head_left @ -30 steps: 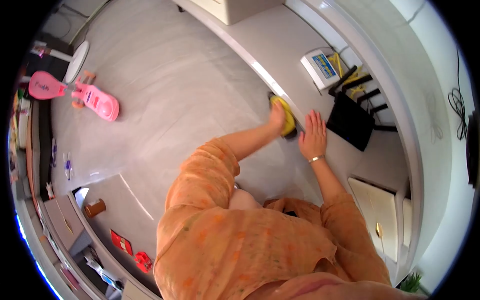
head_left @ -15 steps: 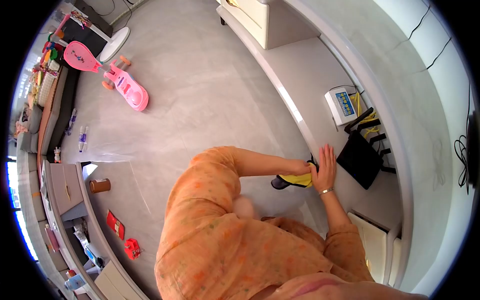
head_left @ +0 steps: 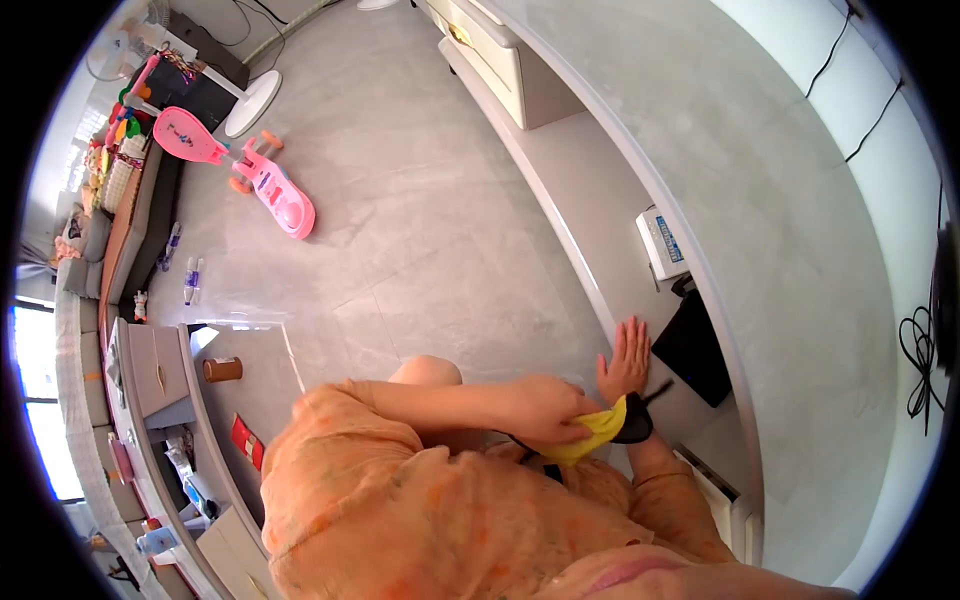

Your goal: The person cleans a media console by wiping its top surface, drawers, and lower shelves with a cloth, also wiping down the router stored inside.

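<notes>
My left hand [head_left: 560, 410] is closed around a yellow cloth [head_left: 598, 432] with a dark grey part, holding it in front of my body. The cloth's dark end [head_left: 636, 418] passes over my right forearm; whether it touches is unclear. My right hand [head_left: 625, 362] lies flat, fingers stretched out, on the lower shelf [head_left: 590, 215] of a long low cabinet. Just right of its fingertips sits a black router [head_left: 695, 350], partly hidden under the cabinet top. Behind the router is a white box [head_left: 660, 245] with a blue label.
The cabinet's grey top [head_left: 770, 200] overhangs the shelf, with a cream drawer [head_left: 490, 60] at the far end. On the floor are a pink scooter [head_left: 280, 195], plastic bottles [head_left: 192, 280], a brown canister [head_left: 222, 369] and a red packet [head_left: 246, 442]. Another cabinet [head_left: 160, 375] stands left.
My left hand has drawn the cloth back from the shelf edge toward my body. My right hand stays spread on the shelf. The view has shifted, and the cabinet top now covers more of the router.
</notes>
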